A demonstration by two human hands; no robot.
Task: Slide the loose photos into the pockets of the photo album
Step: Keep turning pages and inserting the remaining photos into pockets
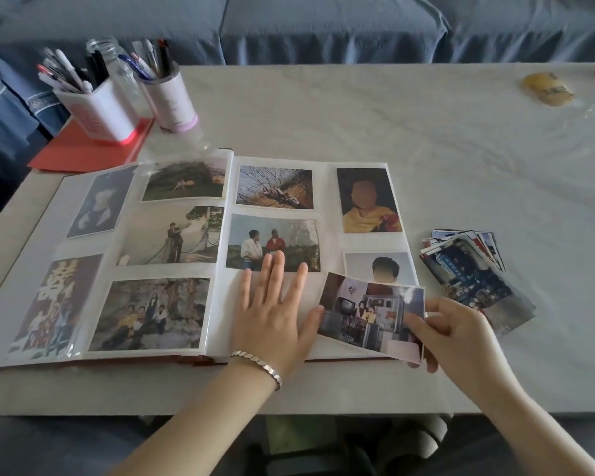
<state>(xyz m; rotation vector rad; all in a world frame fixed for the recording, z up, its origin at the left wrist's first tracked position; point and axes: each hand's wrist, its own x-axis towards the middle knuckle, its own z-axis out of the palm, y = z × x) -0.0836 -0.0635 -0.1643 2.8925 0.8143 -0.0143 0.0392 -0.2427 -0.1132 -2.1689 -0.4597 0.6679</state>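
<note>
On the right page of the open photo album (327, 214), the left hand (275, 310) lies flat with fingers straight, pressing the lower empty pocket. Beside it the right hand (461, 333) pinches a loose photo (368, 316) by its right edge, long axis running left-right, tilted slightly, left edge toward the pocket; more photos (474, 269) lie fanned nearby

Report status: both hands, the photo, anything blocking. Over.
Left hand flat on right page of album. Right hand pinches loose photo, tilted over the page's lower corner, not yet pocketed. Nothing blocking seen; photo pile lies right of album.
</note>
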